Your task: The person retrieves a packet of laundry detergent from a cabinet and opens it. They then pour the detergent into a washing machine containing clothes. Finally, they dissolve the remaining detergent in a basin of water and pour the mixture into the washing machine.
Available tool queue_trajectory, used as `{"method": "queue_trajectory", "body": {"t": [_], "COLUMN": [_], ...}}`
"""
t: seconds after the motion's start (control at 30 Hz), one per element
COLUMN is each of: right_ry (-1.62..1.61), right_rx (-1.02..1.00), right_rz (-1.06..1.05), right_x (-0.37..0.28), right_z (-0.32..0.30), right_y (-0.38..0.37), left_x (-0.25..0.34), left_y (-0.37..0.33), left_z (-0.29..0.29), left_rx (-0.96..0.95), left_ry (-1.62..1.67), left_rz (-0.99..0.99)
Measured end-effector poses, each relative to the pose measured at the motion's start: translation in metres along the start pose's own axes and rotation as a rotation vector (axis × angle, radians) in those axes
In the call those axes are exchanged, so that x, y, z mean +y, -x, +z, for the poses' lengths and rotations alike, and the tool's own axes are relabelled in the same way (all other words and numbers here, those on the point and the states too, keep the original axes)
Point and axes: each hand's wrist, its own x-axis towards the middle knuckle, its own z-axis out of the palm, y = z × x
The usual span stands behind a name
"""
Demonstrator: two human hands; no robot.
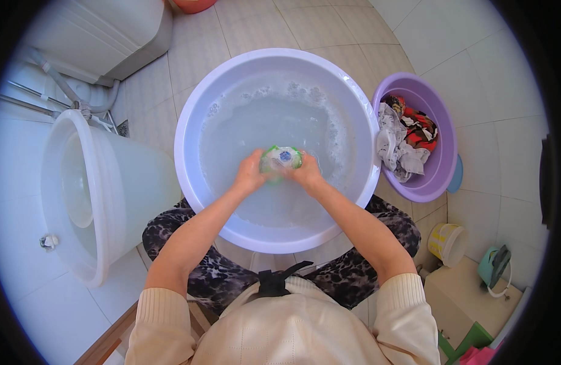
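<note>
A large pale lilac basin (pixel 279 244) of cloudy, sudsy water stands between my knees. Over its middle, at the water's surface, both hands hold a small white piece, apparently wet cloth (pixel 285 156), with bright green edges and a blue patch on top. My left hand (pixel 251 171) is closed on its left side, and my right hand (pixel 306 170) grips it from the right. The fingers are partly hidden behind the piece and by the water, so its full shape cannot be made out.
A purple tub (pixel 446 159) with white and red-black patterned clothes (pixel 408 137) stands against the basin's right side. At left is a big translucent white bucket (pixel 98 201). A yellow-and-white pail (pixel 447 243) and a teal container (pixel 493 267) are at lower right.
</note>
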Motion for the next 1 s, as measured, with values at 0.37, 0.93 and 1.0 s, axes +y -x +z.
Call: {"method": "queue_trajectory", "body": {"t": [0.37, 0.93, 1.0], "right_ry": [-0.104, -0.046, -0.045], "right_rx": [0.007, 0.124, 0.006], "right_rz": [0.022, 0.025, 0.239], "right_x": [0.000, -0.005, -0.009], "right_z": [-0.001, 0.002, 0.002], "right_y": [0.003, 0.003, 0.004], "left_x": [-0.027, -0.001, -0.001], "left_y": [-0.010, -0.011, -0.012], "left_z": [0.005, -0.006, -0.004], "left_rx": [-0.019, -0.226, -0.195], "left_ry": [0.151, 0.239, 0.318], "left_rz": [0.030, -0.302, -0.372]}}
